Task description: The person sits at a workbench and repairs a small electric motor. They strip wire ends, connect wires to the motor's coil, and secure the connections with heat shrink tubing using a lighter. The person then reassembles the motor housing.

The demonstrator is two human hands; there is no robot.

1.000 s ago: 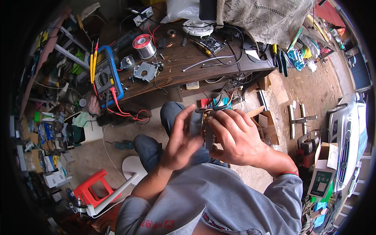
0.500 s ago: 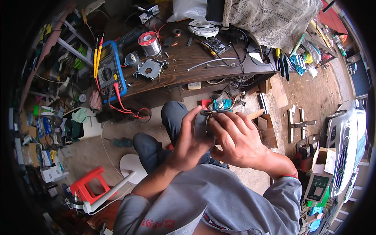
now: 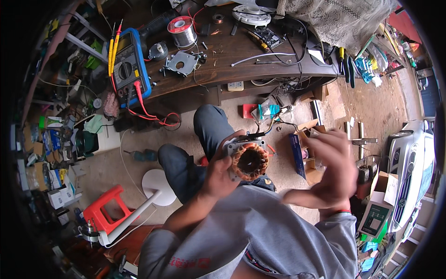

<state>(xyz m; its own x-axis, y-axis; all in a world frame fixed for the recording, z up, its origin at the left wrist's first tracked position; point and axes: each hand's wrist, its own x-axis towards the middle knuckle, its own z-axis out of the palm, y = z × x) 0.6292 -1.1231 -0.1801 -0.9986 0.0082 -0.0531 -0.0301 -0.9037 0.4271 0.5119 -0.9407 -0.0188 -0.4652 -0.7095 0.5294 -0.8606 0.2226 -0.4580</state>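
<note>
A motor stator [image 3: 264, 166] with a ring of copper windings sits in my left hand [image 3: 218, 176], above my lap. Its open round bore faces up, and my thumb lies along the near side of the grey housing while the other fingers are partly hidden. Several wires [image 3: 269, 126] come out of its far edge. Off to the right of the stator, my right hand [image 3: 331, 169] is blurred by motion. Its thumb is apart from the fingers and it holds nothing I can see.
On the dark wooden workbench [image 3: 211, 76] lie a blue multimeter [image 3: 131, 65], a solder spool [image 3: 185, 38] and a flat metal end plate [image 3: 182, 63]. An open cardboard box [image 3: 315, 176] rests on the floor beyond my right hand. A red stool [image 3: 106, 223] stands at the left.
Both hands were together around the grey motor part. Now the stator has turned so its windings face up, and my right hand has let go and moved right.
</note>
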